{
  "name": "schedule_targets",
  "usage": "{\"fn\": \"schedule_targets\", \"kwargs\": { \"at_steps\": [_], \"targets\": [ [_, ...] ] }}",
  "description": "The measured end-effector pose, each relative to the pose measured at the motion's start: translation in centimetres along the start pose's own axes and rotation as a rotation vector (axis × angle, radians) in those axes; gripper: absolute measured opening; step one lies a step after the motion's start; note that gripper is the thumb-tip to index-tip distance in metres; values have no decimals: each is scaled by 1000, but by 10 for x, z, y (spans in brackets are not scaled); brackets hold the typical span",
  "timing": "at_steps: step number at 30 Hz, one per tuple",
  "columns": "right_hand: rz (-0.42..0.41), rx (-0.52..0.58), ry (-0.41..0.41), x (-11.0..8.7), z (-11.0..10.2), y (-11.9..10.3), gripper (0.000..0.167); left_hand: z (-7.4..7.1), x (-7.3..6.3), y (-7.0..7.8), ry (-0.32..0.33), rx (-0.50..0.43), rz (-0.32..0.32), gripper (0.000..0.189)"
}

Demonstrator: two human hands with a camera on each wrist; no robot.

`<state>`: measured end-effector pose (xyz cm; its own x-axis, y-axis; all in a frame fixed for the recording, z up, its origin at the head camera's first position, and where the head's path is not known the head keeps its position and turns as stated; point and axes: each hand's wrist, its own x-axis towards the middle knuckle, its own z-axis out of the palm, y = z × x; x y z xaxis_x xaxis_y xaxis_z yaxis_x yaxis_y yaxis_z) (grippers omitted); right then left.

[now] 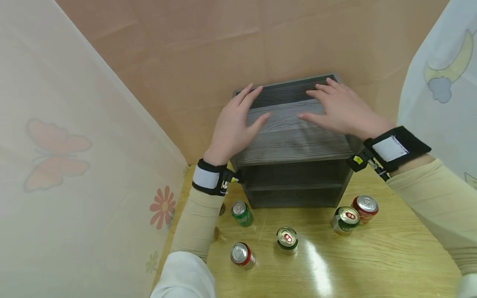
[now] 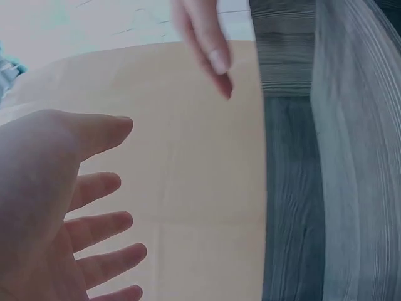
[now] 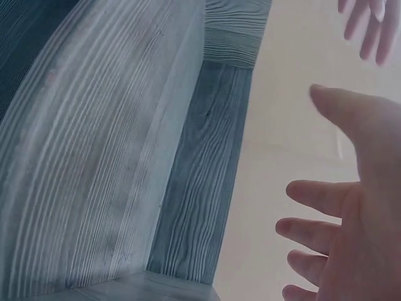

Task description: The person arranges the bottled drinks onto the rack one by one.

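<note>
In the head view, a person's left hand (image 1: 235,124) and right hand (image 1: 342,106) are up over a gray wood shelf (image 1: 292,142). Both hands are wide, with the fingers apart — nothing is in them, and neither one seems to touch the wood. The shelf stands upright on the yellow worktop (image 1: 395,256), close to a tan cloth (image 1: 193,54). Five cans stand on the worktop in front of it. A green can (image 1: 242,214) and a red and silver can (image 1: 243,255) are on the left, and a gold-topped can (image 1: 287,240) is in the middle. On the right, a dark green can (image 1: 345,221) is just beside a red can (image 1: 366,208). Something by the left sleeve (image 1: 193,225) is too hidden to name.

So the shelf looks set up, and the cans are out on the worktop. No grip is made yet, so any step that needs one seems left to do. How much more is left, the pictures cannot tell.

In the left wrist view, the left hand is wide, with the shelf off to one side. The other hand's fingers look blurry.

In the right wrist view, the right hand is wide too — bare, and apart from the shelf's wood.
</note>
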<state>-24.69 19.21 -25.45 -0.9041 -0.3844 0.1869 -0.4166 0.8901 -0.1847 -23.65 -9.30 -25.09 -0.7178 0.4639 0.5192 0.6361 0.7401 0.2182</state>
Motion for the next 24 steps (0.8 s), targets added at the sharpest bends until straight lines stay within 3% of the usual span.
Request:
{"fn": "schedule_targets", "kwargs": {
  "at_steps": [6,12,19,24],
  "targets": [
    [8,8,19,-15,0,4,86,-20,-30,-12,128,-108,-18,62],
    [25,50,47,-33,3,11,86,-43,-60,-26,258,-171,-86,57],
    [88,121,65,-61,6,25,90,-50,-93,-50,369,-221,-207,51],
    [116,164,84,-77,10,36,92,-50,-113,-69,384,-232,-334,49]
  ]
}}
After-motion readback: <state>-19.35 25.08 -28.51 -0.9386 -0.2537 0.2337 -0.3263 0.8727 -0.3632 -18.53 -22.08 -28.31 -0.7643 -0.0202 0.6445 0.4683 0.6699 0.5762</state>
